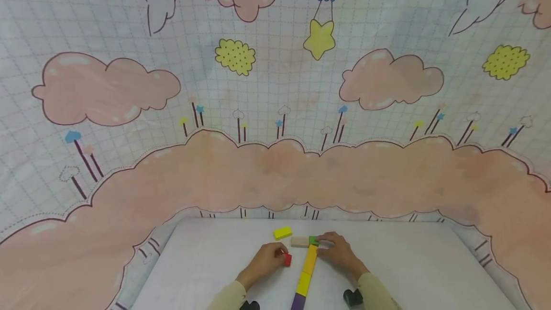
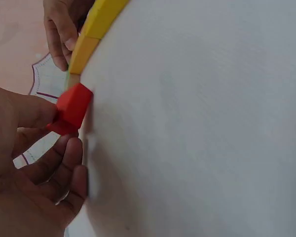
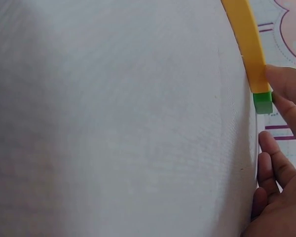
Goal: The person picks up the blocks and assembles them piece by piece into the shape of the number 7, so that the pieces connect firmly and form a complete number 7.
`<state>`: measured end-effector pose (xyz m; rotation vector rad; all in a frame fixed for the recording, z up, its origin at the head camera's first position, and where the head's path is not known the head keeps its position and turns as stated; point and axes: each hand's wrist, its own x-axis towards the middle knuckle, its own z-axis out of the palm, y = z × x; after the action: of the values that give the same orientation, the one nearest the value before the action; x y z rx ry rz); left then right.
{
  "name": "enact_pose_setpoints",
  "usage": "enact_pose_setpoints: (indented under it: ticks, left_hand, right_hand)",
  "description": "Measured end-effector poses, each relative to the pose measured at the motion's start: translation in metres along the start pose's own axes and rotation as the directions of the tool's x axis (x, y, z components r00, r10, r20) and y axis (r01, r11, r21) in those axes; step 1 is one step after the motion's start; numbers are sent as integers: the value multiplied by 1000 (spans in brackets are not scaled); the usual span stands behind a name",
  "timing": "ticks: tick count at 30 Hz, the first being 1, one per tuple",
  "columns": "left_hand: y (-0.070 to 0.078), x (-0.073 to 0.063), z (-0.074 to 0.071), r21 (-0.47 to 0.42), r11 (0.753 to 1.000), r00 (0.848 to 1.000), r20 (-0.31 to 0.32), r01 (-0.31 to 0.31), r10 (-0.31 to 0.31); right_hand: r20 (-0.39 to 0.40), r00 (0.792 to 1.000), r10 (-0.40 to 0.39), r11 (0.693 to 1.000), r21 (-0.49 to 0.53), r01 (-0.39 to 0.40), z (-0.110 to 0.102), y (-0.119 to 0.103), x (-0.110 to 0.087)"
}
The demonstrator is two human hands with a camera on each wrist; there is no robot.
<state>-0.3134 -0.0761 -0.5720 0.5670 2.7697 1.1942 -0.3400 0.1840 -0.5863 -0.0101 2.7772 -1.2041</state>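
Observation:
In the head view my left hand (image 1: 263, 260) pinches a small red block (image 1: 287, 260) left of a line of blocks. The left wrist view shows the same red block (image 2: 74, 108) between thumb and fingers. Orange (image 1: 310, 259), yellow (image 1: 303, 283) and purple (image 1: 298, 302) blocks run toward the front edge. At the far end sits a green block (image 1: 313, 240), with a plain wooden block (image 1: 300, 241) to its left. My right hand (image 1: 340, 254) touches the right side of the line there, its thumb at the orange block (image 3: 249, 49) and index finger at the green block (image 3: 263, 102).
A loose yellow block (image 1: 282, 232) lies behind the wooden one. The white tabletop (image 1: 422, 262) meets a patterned backdrop (image 1: 275, 176) at its far edge. A dark heart-shaped object (image 1: 353, 297) appears beside the right wrist, another dark one (image 1: 249, 305) near the left.

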Motion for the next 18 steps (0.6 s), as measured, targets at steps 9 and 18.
enact_pose_setpoints:
  ticks: [9, 18]
  left_hand:
    - [-10, -1, 0, 75, 995, 996, 50, 64, -68]
    - [-5, -5, -1, 119, 989, 992, 82, 89, -99]
  right_hand:
    - [-3, 1000, -4, 1000, 16, 4, -1, -2, 1]
    - [0, 1000, -4, 1000, 8, 4, -1, 1, 1]
